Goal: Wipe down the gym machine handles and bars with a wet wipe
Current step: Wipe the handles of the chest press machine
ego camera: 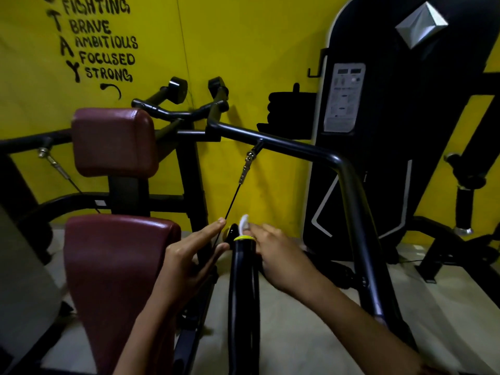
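Note:
A black machine handle [243, 282] with a yellow ring near its far end runs up the middle of the view. My right hand [281, 255] sits just right of that end and pinches a white wet wipe [244, 222], which sticks up above the yellow ring. My left hand [194, 255] hovers left of the handle, fingers straight and apart, holding nothing. A thin black cable [232, 201] passes between my left fingers and the handle. A long bent black bar [319, 152] arches over from the machine's centre to the right.
A dark red seat [108, 261] and chest pad [113, 142] stand at the left. A black weight-stack tower [384, 131] rises at the right against the yellow wall. Further black handles [178, 87] point up behind the pad. Pale floor lies below.

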`<action>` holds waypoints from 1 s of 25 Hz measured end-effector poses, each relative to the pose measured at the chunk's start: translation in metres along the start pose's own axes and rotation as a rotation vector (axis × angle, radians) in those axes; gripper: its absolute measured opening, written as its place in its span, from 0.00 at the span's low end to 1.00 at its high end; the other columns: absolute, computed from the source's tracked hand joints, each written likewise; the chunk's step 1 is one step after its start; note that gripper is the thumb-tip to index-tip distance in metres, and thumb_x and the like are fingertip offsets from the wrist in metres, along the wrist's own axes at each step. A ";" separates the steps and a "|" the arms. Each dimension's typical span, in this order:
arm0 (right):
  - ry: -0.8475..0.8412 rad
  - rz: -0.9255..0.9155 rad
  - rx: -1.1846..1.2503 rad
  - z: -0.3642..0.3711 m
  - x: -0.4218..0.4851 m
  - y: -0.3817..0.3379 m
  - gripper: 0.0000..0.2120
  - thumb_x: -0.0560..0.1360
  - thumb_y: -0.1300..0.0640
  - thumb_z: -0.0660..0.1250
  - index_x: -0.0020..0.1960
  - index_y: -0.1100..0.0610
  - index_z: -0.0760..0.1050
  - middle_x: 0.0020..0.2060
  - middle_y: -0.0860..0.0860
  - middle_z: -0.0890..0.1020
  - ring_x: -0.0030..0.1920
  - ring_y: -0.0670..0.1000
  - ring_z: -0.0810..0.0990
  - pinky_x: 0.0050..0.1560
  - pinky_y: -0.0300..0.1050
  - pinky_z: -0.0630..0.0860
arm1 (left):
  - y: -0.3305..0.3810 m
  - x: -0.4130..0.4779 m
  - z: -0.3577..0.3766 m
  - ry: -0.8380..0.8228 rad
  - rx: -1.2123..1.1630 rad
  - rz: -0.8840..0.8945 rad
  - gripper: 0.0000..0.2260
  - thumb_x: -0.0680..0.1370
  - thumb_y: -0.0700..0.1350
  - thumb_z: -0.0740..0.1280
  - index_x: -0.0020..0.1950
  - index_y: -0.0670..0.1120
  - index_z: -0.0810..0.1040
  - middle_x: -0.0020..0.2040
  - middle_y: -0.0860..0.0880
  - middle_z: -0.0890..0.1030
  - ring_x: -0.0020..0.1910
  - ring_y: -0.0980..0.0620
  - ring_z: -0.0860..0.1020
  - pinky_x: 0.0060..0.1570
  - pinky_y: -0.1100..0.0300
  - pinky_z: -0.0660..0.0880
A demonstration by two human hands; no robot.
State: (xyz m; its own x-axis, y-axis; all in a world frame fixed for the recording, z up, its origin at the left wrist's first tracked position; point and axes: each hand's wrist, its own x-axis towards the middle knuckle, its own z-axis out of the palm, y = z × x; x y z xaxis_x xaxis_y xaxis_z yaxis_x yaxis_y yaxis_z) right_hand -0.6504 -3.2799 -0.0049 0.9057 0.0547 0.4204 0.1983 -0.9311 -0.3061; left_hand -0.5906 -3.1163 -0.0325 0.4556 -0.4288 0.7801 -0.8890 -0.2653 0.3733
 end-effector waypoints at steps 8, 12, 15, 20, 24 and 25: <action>-0.020 -0.397 0.006 -0.005 -0.027 0.048 0.22 0.78 0.51 0.55 0.69 0.57 0.70 0.68 0.52 0.71 0.67 0.49 0.71 0.60 0.45 0.75 | -0.008 -0.006 0.003 0.019 -0.098 -0.046 0.23 0.78 0.53 0.63 0.65 0.37 0.72 0.58 0.50 0.78 0.43 0.68 0.78 0.43 0.78 0.71; -0.079 -0.204 0.050 -0.004 -0.003 0.020 0.24 0.78 0.50 0.55 0.72 0.57 0.63 0.67 0.55 0.73 0.63 0.56 0.74 0.56 0.50 0.76 | -0.009 -0.002 0.004 -0.041 -0.196 -0.049 0.19 0.77 0.51 0.63 0.66 0.46 0.71 0.62 0.48 0.77 0.61 0.56 0.76 0.58 0.65 0.73; -0.129 -0.173 0.028 -0.004 0.002 0.016 0.24 0.79 0.54 0.59 0.73 0.56 0.61 0.65 0.55 0.73 0.61 0.57 0.74 0.56 0.51 0.73 | -0.007 -0.002 0.005 -0.037 -0.216 -0.043 0.18 0.78 0.53 0.62 0.66 0.48 0.71 0.63 0.48 0.77 0.63 0.55 0.75 0.60 0.62 0.72; -0.025 -0.180 -0.099 -0.017 -0.052 0.061 0.25 0.70 0.45 0.62 0.62 0.58 0.75 0.54 0.52 0.82 0.48 0.53 0.83 0.40 0.44 0.81 | -0.007 -0.001 0.008 -0.062 -0.165 -0.026 0.19 0.79 0.55 0.60 0.66 0.48 0.69 0.63 0.46 0.76 0.64 0.56 0.74 0.61 0.60 0.72; -0.024 0.009 -0.059 -0.037 -0.069 0.079 0.11 0.73 0.46 0.60 0.48 0.50 0.78 0.37 0.43 0.78 0.37 0.43 0.77 0.35 0.38 0.70 | -0.010 -0.003 0.008 -0.081 -0.101 0.026 0.20 0.74 0.45 0.61 0.67 0.47 0.67 0.63 0.46 0.75 0.64 0.56 0.72 0.62 0.64 0.70; -0.082 0.021 0.041 -0.040 -0.062 0.074 0.10 0.76 0.47 0.58 0.43 0.49 0.76 0.35 0.42 0.75 0.35 0.41 0.73 0.37 0.40 0.66 | -0.010 -0.003 0.008 -0.076 -0.091 0.031 0.20 0.74 0.44 0.61 0.67 0.46 0.68 0.63 0.46 0.75 0.64 0.57 0.72 0.62 0.65 0.70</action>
State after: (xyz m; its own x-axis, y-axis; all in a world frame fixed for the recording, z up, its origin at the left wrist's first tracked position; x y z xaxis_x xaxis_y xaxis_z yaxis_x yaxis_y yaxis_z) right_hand -0.7070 -3.3663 -0.0194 0.9371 0.0667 0.3427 0.1931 -0.9168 -0.3495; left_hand -0.5826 -3.1195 -0.0429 0.4265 -0.5007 0.7532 -0.9019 -0.1724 0.3961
